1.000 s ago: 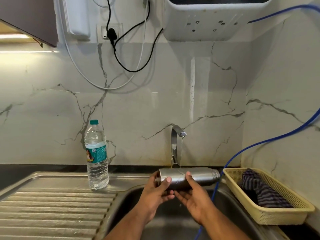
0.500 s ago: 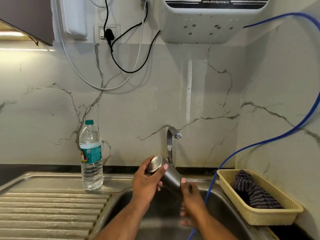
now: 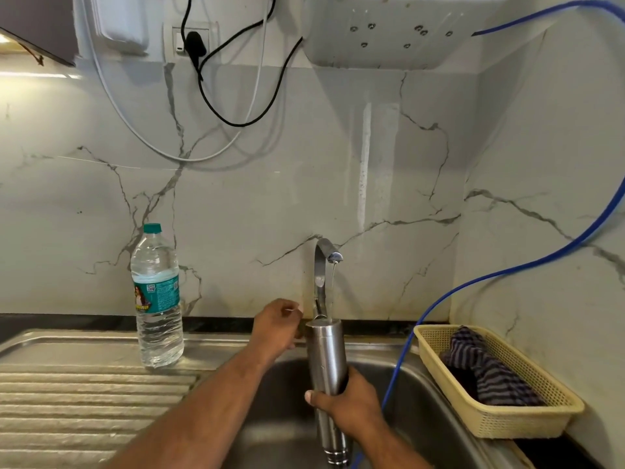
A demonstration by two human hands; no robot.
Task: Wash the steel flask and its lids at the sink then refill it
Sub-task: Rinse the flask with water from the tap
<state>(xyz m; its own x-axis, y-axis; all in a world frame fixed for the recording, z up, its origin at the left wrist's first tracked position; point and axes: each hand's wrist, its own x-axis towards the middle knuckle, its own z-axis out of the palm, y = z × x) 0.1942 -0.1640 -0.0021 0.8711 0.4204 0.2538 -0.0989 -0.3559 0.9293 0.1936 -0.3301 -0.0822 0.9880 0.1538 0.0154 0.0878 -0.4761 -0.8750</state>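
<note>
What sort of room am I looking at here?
Most likely a home kitchen: a steel sink with a ribbed drainboard, a running tap, and a wall-mounted water purifier above.

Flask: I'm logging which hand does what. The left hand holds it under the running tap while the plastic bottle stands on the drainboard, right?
Not quite. The head view shows the right hand gripping the flask under the running tap; the left hand is up beside the tap's base. The plastic bottle does stand on the drainboard.
</note>
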